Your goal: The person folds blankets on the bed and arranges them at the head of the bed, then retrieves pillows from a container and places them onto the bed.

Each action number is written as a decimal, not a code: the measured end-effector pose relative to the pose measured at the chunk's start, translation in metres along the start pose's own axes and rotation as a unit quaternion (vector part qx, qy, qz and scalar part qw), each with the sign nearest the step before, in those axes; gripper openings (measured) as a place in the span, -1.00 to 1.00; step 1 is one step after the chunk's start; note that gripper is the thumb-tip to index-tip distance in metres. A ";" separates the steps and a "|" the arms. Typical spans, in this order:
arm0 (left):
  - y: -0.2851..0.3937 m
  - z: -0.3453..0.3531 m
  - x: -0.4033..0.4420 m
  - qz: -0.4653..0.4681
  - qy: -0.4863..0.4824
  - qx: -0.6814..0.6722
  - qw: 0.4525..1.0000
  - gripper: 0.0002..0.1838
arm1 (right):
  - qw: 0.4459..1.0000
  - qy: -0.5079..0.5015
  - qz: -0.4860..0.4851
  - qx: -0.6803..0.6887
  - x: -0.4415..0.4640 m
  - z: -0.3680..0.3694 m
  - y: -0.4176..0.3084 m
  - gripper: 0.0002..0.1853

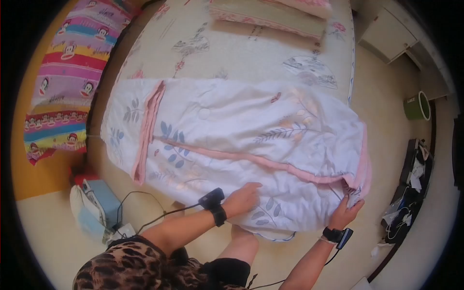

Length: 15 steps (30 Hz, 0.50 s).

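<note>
A white quilt [232, 121] with blue and peach leaf prints and pink edging lies folded across the bed. One pink edge runs lengthwise over it, and a pink-edged fold crosses it at the left. My left hand [243, 199] rests on the near part of the quilt, its fingers pressed together against the cloth. At the near right corner, my right hand [345, 212] grips the quilt beside the pink edging, with its fingers partly hidden by cloth. Both wrists carry black straps with small devices and cables.
The bed sheet [241, 58] extends beyond the quilt, with folded bedding [270, 21] on it. A colourful monkey-print cloth [72, 72] hangs at left. A blue box [104, 200] stands lower left, a green bin [416, 106] at right, near a black container [411, 183] of items.
</note>
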<state>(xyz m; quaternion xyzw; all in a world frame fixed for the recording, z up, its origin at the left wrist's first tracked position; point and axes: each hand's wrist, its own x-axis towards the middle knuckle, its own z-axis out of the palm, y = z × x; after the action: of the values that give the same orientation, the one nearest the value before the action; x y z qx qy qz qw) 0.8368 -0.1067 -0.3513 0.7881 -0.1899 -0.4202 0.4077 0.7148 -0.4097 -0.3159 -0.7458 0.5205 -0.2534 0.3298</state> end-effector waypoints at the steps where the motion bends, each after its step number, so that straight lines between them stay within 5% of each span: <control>1: -0.005 -0.007 -0.008 -0.001 0.000 -0.007 1.000 -0.53 | 0.999 -0.023 -0.044 -0.014 -0.013 -0.003 -0.029 -0.58; 4: -0.022 -0.030 -0.024 -0.070 0.073 -0.128 0.987 -0.56 | 0.977 -0.106 -0.168 -0.084 -0.073 0.017 -0.097 -0.63; 8: -0.051 -0.095 -0.032 -0.101 0.141 -0.251 0.952 -0.57 | 0.920 -0.272 -0.283 0.013 -0.164 0.085 -0.202 -0.53; 10: -0.062 -0.140 -0.039 -0.176 0.197 -0.468 0.843 -0.54 | 0.896 -0.345 -0.279 0.003 -0.208 0.123 -0.235 -0.48; 13: -0.075 -0.200 -0.055 -0.196 0.150 -0.558 0.792 -0.47 | 0.887 -0.319 -0.335 0.016 -0.277 0.184 -0.235 -0.53; 15: -0.093 -0.221 -0.056 -0.141 0.100 -0.608 0.775 -0.45 | 0.859 -0.414 -0.300 -0.017 -0.306 0.195 -0.245 -0.48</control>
<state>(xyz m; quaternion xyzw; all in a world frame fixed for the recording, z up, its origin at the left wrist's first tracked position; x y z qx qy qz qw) 0.9809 0.0911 -0.3276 0.4316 0.2608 -0.4195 0.7548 0.9036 -0.0175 -0.2691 -0.9073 0.0910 0.0007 0.4105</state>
